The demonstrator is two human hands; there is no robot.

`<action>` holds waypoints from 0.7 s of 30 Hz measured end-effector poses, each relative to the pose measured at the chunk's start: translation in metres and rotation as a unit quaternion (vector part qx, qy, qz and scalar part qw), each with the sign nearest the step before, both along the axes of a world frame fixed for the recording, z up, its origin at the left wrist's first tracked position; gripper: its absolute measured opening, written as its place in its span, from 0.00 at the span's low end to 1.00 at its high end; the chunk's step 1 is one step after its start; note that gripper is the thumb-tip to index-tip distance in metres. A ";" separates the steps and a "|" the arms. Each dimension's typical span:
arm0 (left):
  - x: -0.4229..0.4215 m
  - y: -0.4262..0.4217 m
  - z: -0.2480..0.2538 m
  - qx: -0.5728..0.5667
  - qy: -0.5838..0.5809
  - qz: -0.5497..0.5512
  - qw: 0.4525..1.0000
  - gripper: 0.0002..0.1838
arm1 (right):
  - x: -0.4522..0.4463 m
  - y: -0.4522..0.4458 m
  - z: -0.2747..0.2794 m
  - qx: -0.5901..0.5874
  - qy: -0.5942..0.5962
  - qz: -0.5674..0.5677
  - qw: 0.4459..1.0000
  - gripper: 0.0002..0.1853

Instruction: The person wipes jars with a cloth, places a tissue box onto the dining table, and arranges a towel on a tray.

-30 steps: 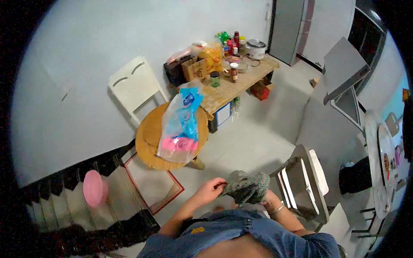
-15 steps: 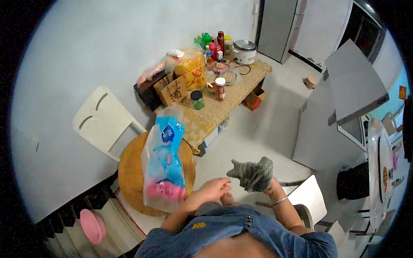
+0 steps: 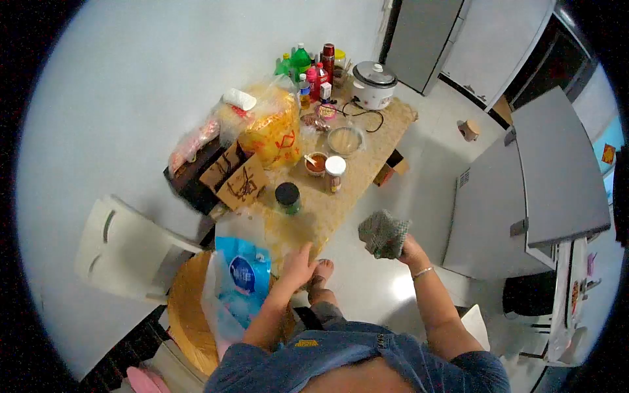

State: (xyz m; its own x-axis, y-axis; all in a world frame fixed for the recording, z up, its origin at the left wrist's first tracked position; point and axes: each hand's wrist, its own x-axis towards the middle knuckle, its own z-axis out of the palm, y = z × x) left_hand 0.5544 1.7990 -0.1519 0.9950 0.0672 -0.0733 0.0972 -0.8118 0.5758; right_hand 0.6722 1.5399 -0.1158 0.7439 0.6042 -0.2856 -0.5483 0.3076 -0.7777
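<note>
A crumpled grey-green cloth [image 3: 383,234] is gripped in my right hand [image 3: 411,252], held up over the floor to the right of the table. My left hand [image 3: 299,265] is at the near corner of the patterned table [image 3: 357,187], fingers stretched out and nothing in it; whether it touches the edge I cannot tell. Close in front of it on the table stands a black-lidded glass jar [image 3: 287,198]. Farther along are a white-lidded jar [image 3: 335,175] and a small bowl of red sauce [image 3: 315,164] with a spoon.
At the table's back are a rice cooker [image 3: 375,86], several bottles [image 3: 300,60], a yellow bag [image 3: 275,131] and a cardboard box [image 3: 241,183]. A round wooden stool [image 3: 187,308] carries a blue package [image 3: 242,275]. A white chair [image 3: 134,245] stands left, a grey chest-like appliance [image 3: 488,209] right.
The view has come nearer the table. My right hand has carried the cloth forward, and my left hand has moved away from it, reaching forward to the table's near corner.
</note>
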 end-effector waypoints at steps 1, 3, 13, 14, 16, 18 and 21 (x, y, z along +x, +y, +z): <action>0.019 0.014 -0.006 0.006 -0.003 0.021 1.000 0.27 | 0.025 0.008 -0.012 -0.027 0.034 0.022 0.999 0.22; 0.059 0.044 -0.027 -0.029 0.009 0.042 0.999 0.27 | 0.070 0.034 -0.033 -0.051 0.075 0.043 0.995 0.22; 0.232 0.062 -0.077 -0.123 0.033 0.037 0.991 0.35 | 0.214 0.113 -0.102 -0.179 0.055 -0.014 0.982 0.24; 0.244 0.056 -0.078 -0.152 0.070 0.056 0.984 0.36 | 0.221 0.122 -0.108 -0.219 0.015 0.021 0.975 0.25; 0.257 0.048 -0.081 -0.183 0.109 0.072 0.974 0.37 | 0.227 0.142 -0.114 -0.259 -0.022 0.054 0.964 0.26; 0.260 0.042 -0.092 -0.279 0.080 0.052 0.956 0.36 | 0.230 0.164 -0.124 -0.269 -0.126 0.067 0.952 0.28; 0.259 0.040 -0.104 -0.337 0.012 0.060 0.940 0.34 | 0.232 0.177 -0.156 -0.350 -0.289 0.073 0.888 0.31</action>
State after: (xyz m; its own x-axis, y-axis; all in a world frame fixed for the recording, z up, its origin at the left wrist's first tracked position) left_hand 0.8137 1.8391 -0.2558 0.9808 0.1086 -0.1619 0.1844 -0.2470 0.9513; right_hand 0.9040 1.7170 -0.2721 0.8165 0.5314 -0.2257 0.0105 -0.4044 -0.9145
